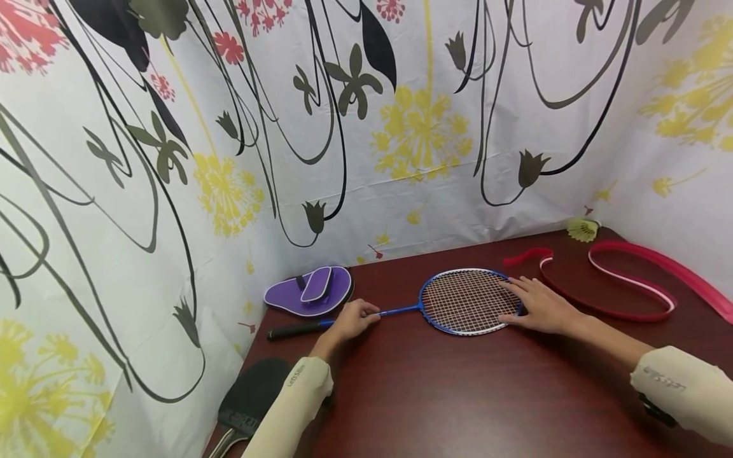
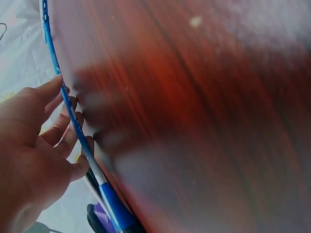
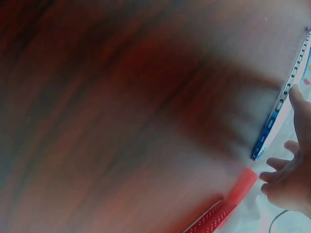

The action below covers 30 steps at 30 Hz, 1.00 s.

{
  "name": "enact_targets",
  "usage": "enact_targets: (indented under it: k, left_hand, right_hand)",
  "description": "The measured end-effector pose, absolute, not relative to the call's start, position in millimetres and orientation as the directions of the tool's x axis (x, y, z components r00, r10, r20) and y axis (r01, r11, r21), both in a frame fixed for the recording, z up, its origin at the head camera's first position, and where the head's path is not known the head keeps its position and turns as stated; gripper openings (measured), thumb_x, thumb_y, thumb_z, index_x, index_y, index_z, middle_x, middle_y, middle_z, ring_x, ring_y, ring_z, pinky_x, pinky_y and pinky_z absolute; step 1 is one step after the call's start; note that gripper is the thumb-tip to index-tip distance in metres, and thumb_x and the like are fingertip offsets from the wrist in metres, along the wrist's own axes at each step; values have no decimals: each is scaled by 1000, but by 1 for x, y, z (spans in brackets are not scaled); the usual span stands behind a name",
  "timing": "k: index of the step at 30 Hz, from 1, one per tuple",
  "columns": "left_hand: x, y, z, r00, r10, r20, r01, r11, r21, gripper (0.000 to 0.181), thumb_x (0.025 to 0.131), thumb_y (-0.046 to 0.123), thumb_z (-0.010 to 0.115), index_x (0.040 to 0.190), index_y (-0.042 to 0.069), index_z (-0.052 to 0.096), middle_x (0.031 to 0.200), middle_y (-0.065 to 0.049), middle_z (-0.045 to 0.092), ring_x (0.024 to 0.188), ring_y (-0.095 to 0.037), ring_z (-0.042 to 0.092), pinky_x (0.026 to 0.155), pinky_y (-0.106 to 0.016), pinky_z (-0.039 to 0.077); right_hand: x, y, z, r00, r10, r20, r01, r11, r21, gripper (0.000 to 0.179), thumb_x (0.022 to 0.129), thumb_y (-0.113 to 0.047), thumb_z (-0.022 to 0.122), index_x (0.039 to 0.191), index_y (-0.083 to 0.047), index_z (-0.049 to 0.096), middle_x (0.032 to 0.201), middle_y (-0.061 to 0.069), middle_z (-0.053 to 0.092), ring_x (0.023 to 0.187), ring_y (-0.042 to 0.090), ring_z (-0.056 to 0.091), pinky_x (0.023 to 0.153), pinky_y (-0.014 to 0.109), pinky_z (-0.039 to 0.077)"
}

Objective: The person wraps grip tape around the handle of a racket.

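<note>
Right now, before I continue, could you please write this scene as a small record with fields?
Left hand: pinches the shaft of the blue badminton racket
Right hand: touches the rim at the far right of the racket head
Purple case: behind the racket handle
Black paddle: near the left edge, partly hidden by the left sleeve
Red band: curves beyond the right hand
Shuttlecock: back right corner
Surface: dark reddish-brown table

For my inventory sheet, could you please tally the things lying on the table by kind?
Blue-and-white badminton racket: 1
Black table-tennis paddle: 1
Purple, white-edged case: 1
Yellow shuttlecock: 1
Long red strap: 1
Total: 5
</note>
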State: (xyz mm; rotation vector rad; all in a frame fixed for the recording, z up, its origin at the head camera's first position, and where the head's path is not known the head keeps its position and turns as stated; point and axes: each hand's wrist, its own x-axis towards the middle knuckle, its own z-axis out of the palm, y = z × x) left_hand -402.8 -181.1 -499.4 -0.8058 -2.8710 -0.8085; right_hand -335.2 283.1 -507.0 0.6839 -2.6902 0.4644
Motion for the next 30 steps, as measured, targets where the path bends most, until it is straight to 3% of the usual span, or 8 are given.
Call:
enact_targets:
  k: [4, 12, 17, 23, 30]
  left_hand:
    - [-402, -179, -503, -866, 455, 210, 497, 727, 474, 11, 96, 15, 75, 100, 7, 81, 92, -2, 69, 83, -13, 61, 76, -28, 50]
    - [-396, -179, -499, -871, 437, 225, 486, 702, 521, 9, 98, 13, 73, 98, 7, 80, 94, -2, 70, 84, -14, 61, 78, -30, 52]
    - [-396, -176, -487, -873, 432, 226, 482, 697, 530, 10, 98, 13, 73, 98, 8, 81, 95, -3, 71, 87, -15, 62, 80, -32, 53]
    - [-397, -165, -476, -869, 411, 274, 493, 690, 529, 9, 98, 15, 74, 99, 9, 81, 96, -2, 72, 86, -15, 63, 79, -31, 53]
    - [-397, -139, -461, -877, 349, 331, 480, 666, 571, 10, 98, 16, 73, 100, 11, 81, 99, -3, 74, 88, -15, 65, 77, -30, 53]
  right_hand:
    - [-334, 282, -509, -841, -397, 368, -501, 829, -251, 76, 86, -50, 81, 135, 5, 62, 134, 34, 60, 127, 54, 54, 108, 70, 37]
    - [-333, 284, -508, -867, -380, 322, -469, 841, -270, 73, 88, -52, 79, 129, 6, 66, 135, 35, 59, 128, 54, 53, 109, 69, 37]
    - [-337, 286, -499, -826, -399, 397, -513, 824, -240, 69, 83, -45, 86, 124, 8, 68, 132, 36, 61, 124, 53, 57, 107, 70, 38]
    - [-344, 277, -478, -728, -434, 530, -595, 784, -176, 61, 76, -32, 93, 116, 7, 72, 128, 36, 62, 119, 54, 59, 99, 67, 45]
    - [-346, 244, -443, -701, -434, 566, -627, 754, -198, 57, 80, -27, 90, 123, 5, 70, 132, 34, 61, 123, 52, 57, 103, 66, 43]
